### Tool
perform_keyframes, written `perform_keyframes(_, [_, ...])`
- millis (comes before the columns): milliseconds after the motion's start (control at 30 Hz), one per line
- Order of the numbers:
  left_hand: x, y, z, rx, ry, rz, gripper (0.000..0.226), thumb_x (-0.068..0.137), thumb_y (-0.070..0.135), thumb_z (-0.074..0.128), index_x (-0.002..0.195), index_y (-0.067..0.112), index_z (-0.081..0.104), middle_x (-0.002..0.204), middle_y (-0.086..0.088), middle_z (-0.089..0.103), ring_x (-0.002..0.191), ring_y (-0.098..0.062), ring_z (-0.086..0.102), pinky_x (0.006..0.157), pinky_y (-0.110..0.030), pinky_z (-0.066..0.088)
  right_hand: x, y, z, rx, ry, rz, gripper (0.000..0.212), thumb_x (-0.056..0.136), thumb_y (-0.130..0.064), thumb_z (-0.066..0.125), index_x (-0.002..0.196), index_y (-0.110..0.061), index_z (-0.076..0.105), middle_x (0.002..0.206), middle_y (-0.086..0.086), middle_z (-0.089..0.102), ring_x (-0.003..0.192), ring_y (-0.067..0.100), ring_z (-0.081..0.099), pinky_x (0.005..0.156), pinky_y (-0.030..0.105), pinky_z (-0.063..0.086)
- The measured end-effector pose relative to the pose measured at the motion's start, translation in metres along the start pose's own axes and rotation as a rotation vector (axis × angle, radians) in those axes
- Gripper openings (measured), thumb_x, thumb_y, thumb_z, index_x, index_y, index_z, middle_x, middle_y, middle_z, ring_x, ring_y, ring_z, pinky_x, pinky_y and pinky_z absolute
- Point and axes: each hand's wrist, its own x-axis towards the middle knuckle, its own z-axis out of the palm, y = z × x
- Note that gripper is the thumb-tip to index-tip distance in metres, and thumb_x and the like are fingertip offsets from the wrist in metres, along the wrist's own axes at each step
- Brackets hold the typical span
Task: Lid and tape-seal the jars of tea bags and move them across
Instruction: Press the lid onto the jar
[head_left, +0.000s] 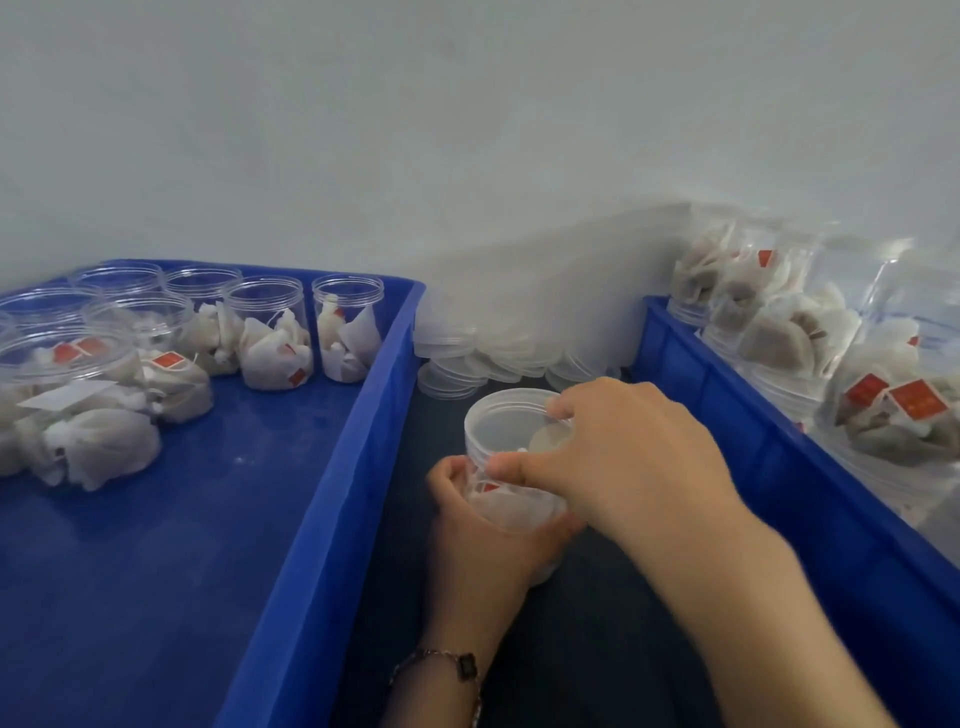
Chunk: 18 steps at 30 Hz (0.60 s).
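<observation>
Head cam: the clear plastic jar of tea bags (511, 506) stands upright, mouth up, on the dark worktop strip between the left blue plastic tray (332, 467) and the right blue plastic tray (727, 395). Left hand (483, 545) wraps its body, right hand (623, 457) pinches the translucent round lid (506, 423) on top. The jar's base is hidden; the loose lid pile (498, 353) is blurry.

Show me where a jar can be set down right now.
Free: the left tray's near blue floor, below the open jars; the dark strip between trays, nearer than the held jar. Crowded: lid pile, right tray.
</observation>
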Motion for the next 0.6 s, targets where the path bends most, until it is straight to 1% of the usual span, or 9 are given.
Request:
perform_keyframes(67, [0.001,0.0,-0.002,-0.015,-0.009,-0.011,0.092,0.034,0.064,0.063,0.112,0.037,0.024,0.094,0.017,0.051,0.081,-0.001,0.055,0.056,-0.018,0.041,-0.009,-0.02,0.008,-0.142,0.078,0.015,0.065,0.075,-0.078,0.046,0.101,-0.02,0.057,0.071,0.002,0.035,0.079,0.018,0.03,0.048,0.029,0.015])
perform_keyframes(133, [0.001,0.002,-0.004,-0.032,-0.015,-0.006,0.094,0.044,0.07,0.058,0.122,0.025,0.032,0.093,0.005,0.058,0.079,-0.011,0.06,0.056,-0.02,0.044,-0.014,-0.029,0.017,-0.174,0.127,-0.017,0.062,0.085,-0.072,0.039,0.101,-0.014,0.053,0.069,0.005,0.022,0.078,0.02,0.026,0.049,0.029,0.013])
perform_keyframes(200, [0.0,0.005,-0.004,-0.051,0.012,-0.031,0.104,0.029,0.085,0.049,0.115,0.031,0.028,0.098,0.003,0.059,0.083,-0.014,0.061,0.062,-0.027,0.049,-0.013,-0.025,0.015,-0.137,0.145,-0.024,0.058,0.083,-0.074,0.038,0.088,-0.017,0.048,0.068,0.003,0.023,0.079,0.019,0.027,0.052,0.029,0.018])
perform_keyframes(267, [-0.003,0.006,-0.002,-0.009,0.019,-0.028,0.096,0.023,0.077,0.052,0.106,0.044,0.016,0.101,0.015,0.054,0.085,-0.007,0.059,0.063,-0.028,0.05,-0.008,-0.014,0.008,-0.101,0.116,-0.026,0.059,0.076,-0.079,0.042,0.077,-0.02,0.042,0.065,-0.001,0.029,0.078,0.017,0.031,0.053,0.029,0.021])
perform_keyframes(300, [-0.003,0.006,-0.002,0.002,0.005,-0.015,0.096,0.021,0.072,0.057,0.104,0.048,0.014,0.098,0.023,0.048,0.084,0.0,0.055,0.06,-0.024,0.047,-0.004,-0.01,0.004,-0.079,0.087,-0.026,0.061,0.072,-0.081,0.045,0.078,-0.021,0.047,0.065,-0.003,0.037,0.077,0.017,0.034,0.051,0.028,0.021])
perform_keyframes(367, [-0.001,0.002,-0.001,-0.008,-0.01,0.001,0.1,0.02,0.065,0.069,0.103,0.051,0.015,0.093,0.03,0.04,0.082,0.007,0.049,0.057,-0.018,0.04,0.003,-0.003,0.0,-0.029,0.032,-0.042,0.067,0.066,-0.082,0.05,0.094,-0.023,0.064,0.082,-0.005,0.06,0.078,0.015,0.038,0.049,0.025,0.023])
perform_keyframes(433, [0.002,-0.002,-0.002,-0.017,-0.008,0.004,0.101,0.022,0.061,0.075,0.104,0.051,0.018,0.096,0.03,0.039,0.084,0.008,0.047,0.059,-0.017,0.039,0.007,0.008,-0.003,0.003,-0.01,-0.114,0.073,0.061,-0.081,0.052,0.104,-0.026,0.069,0.098,-0.005,0.067,0.08,0.013,0.044,0.057,0.025,0.034])
perform_keyframes(500, [0.004,-0.004,-0.002,-0.022,-0.007,0.02,0.101,0.024,0.06,0.077,0.106,0.051,0.018,0.099,0.03,0.04,0.087,0.008,0.047,0.061,-0.016,0.039,0.014,0.023,-0.004,0.118,-0.097,-0.202,0.073,0.06,-0.075,0.058,0.116,-0.029,0.067,0.114,-0.009,0.065,0.097,0.01,0.053,0.078,0.027,0.043])
perform_keyframes(600, [0.005,-0.009,-0.002,-0.029,-0.011,0.065,0.098,0.034,0.051,0.085,0.108,0.048,0.021,0.1,0.03,0.04,0.087,0.011,0.045,0.062,-0.013,0.037,0.021,0.043,-0.001,0.402,-0.274,-0.299,0.069,0.072,-0.055,0.068,0.135,-0.036,0.049,0.145,-0.019,0.04,0.129,0.001,0.036,0.105,0.025,0.033])
